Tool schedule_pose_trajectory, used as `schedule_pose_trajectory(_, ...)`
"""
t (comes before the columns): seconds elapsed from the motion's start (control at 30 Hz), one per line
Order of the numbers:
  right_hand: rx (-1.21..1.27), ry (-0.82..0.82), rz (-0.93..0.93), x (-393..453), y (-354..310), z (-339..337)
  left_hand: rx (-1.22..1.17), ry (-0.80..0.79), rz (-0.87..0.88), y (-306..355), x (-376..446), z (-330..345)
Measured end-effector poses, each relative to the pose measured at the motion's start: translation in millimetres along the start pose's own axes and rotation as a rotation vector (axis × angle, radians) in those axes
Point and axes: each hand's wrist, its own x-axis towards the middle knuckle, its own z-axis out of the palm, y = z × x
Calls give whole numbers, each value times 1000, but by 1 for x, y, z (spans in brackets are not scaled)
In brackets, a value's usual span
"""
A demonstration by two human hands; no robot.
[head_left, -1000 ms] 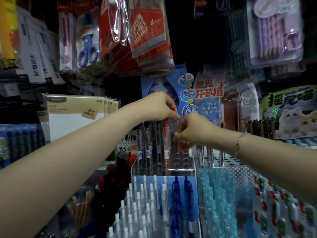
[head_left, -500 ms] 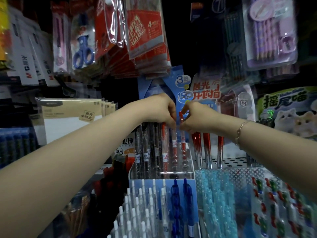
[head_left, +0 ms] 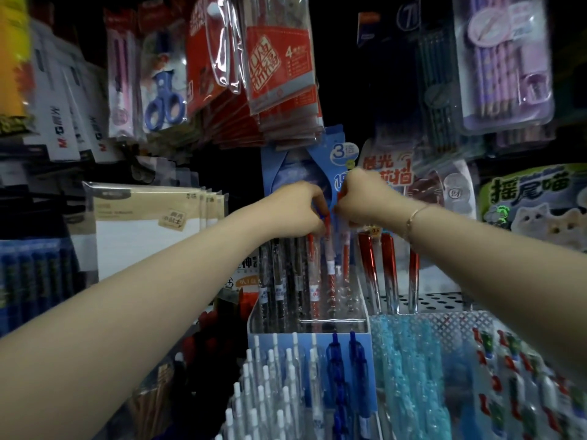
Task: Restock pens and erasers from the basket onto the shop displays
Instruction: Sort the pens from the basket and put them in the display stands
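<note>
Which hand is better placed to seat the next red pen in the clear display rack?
Left, probably. The left hand pinches a red pen directly above the clear rack. The right hand is curled beside it, higher up.

Two hands are up at the pen rack, the left hand (head_left: 297, 211) and the right hand (head_left: 360, 198). Three red-barrelled pens (head_left: 388, 268) stand in the perforated holder to the right. Two dark blue pens (head_left: 336, 369) sit in the front display. One pair of blue scissors (head_left: 165, 101) hangs above. One bracelet (head_left: 413, 217) shows.
</note>
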Motion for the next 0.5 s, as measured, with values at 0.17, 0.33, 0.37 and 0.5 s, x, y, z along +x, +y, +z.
schedule_pose_trajectory(0.17,110,204,-50,-6,-11,-56,-69,32,-20,-4,2,-2)
schedule_pose_trajectory(0.33,212,83,-100,-41,-18,-58,-481,91,61,4,-6,-12)
schedule_pose_trajectory(0.37,214,68,-105,-45,-18,-52,-464,74,90,5,-7,-13)
schedule_pose_trajectory(0.5,183,117,-112,-49,-12,-33,-302,-5,143,10,-8,-14)
